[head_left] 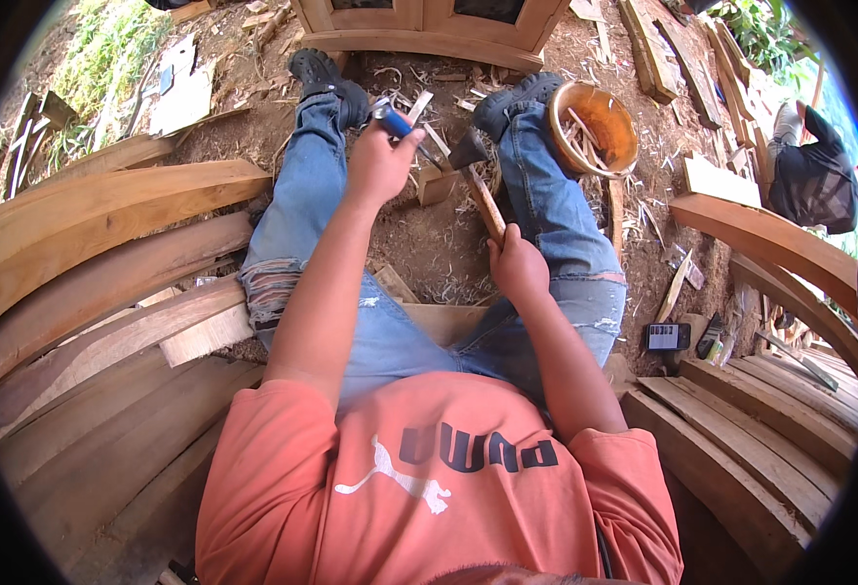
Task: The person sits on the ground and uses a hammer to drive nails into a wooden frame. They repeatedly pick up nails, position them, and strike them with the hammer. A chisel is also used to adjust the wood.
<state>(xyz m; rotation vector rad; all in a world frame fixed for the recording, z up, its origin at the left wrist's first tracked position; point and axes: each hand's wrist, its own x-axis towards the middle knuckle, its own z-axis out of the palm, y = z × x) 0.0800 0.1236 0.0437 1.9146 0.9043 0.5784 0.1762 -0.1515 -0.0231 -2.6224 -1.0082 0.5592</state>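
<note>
Your orange shirt (439,478) fills the lower frame, and beyond it your 2 jeans-clad legs (370,331) stretch over bare dirt strewn with shavings. Curved planks (107,253) are stacked on your left, flatter boards (760,439) on your right. A round basket (597,125) sits beside your right boot.

Your right hand (519,265) is clenched round the wooden handle of an adze (478,180), its dark head resting near a small wood block (436,183) between your legs. Your left hand (382,161) is closed on a blue-handled tool (395,122), raised just above that block.

You look to be mid-shaping. A next stroke would call for steadying the block and keeping the blade clear of your shins.
</note>
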